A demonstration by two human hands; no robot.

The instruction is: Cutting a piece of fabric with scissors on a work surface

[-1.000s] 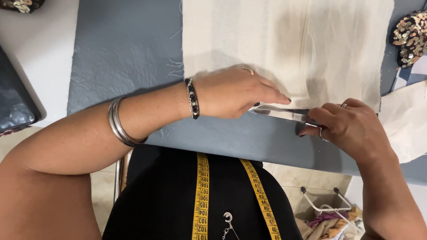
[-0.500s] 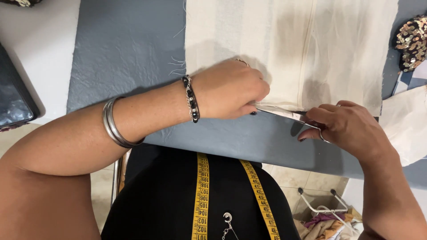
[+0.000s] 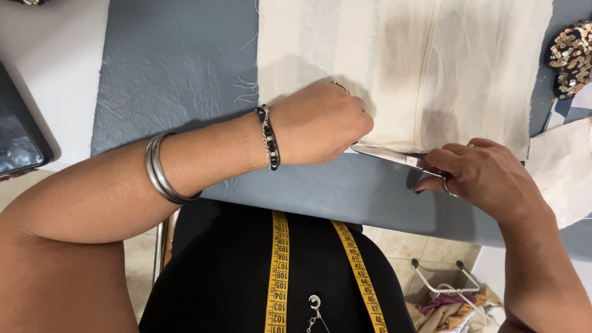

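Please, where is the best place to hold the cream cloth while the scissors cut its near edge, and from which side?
Probably the near edge of the cream cloth, just ahead of the blade tips of the scissors, coming from the left. The cloth lies flat, and the blades enter from the right, so the left hand there keeps clear while the right hand cuts.

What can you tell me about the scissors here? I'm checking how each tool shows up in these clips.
The scissors are metal with slim, silvery blades, lying nearly flat and pointing toward the person's left along the lower edge of the cream fabric. Only the blades and part of a handle loop show. The right hand covers the handles, fingers through a loop. The blade tips end at the left hand, which rests closed on the fabric. Below lies grey leather-like sheet.
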